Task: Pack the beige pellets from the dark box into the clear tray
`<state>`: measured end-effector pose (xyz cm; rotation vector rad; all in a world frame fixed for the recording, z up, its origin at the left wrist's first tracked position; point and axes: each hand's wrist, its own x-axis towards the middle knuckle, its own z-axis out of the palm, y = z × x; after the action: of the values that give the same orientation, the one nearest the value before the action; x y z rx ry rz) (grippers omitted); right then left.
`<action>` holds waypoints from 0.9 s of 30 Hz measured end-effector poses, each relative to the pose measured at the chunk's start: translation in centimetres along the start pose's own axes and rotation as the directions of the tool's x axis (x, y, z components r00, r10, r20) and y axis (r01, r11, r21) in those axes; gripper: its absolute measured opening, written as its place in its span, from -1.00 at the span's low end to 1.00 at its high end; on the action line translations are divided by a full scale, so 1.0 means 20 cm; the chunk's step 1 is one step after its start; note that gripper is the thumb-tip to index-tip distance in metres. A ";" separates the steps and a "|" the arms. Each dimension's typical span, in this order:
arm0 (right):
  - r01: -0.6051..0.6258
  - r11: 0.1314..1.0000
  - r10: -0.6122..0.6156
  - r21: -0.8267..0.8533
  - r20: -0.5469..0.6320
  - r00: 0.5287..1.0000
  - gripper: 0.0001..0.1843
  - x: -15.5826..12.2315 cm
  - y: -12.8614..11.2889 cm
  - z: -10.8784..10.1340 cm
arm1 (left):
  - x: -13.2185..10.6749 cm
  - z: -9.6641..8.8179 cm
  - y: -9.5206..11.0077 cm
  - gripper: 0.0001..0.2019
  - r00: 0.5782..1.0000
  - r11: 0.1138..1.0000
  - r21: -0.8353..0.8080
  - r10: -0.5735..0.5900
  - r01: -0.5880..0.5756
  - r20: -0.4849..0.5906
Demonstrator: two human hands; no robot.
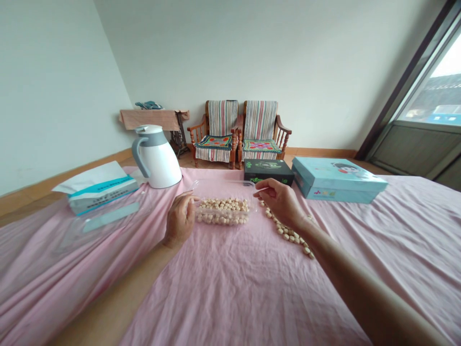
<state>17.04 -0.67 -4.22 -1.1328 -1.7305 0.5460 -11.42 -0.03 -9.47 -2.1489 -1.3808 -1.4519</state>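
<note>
Two grips pinching a clear plastic bag (230,183), left hand (180,221), right hand (281,202), pale nuts (223,216) inside

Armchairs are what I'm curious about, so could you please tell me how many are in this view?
2. The left wooden armchair and the right wooden armchair stand side by side against the far wall, both striped and cushioned; none seems hidden.
</note>
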 end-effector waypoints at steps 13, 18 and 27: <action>0.221 0.579 0.149 -0.785 0.368 0.918 -0.70 -0.07 0.24 0.02 | 0.00 0.00 0.00 -0.72 1.000 1.000 0.000 0.000 0.000 -0.003; 0.210 0.568 0.174 -0.796 0.365 0.915 -0.66 -0.07 0.23 0.02 | 0.01 0.00 0.00 -0.71 1.000 1.000 0.003 -0.010 0.010 -0.004; 0.032 0.977 -0.037 -0.212 -0.020 0.999 -0.79 0.02 0.03 -0.07 | 0.00 0.00 0.00 -0.72 1.000 1.000 -0.004 0.010 -0.010 -0.007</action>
<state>18.52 -0.17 -3.92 -1.2489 -1.8165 0.3306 -11.33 -0.02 -9.38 -2.1484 -1.3635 -1.4584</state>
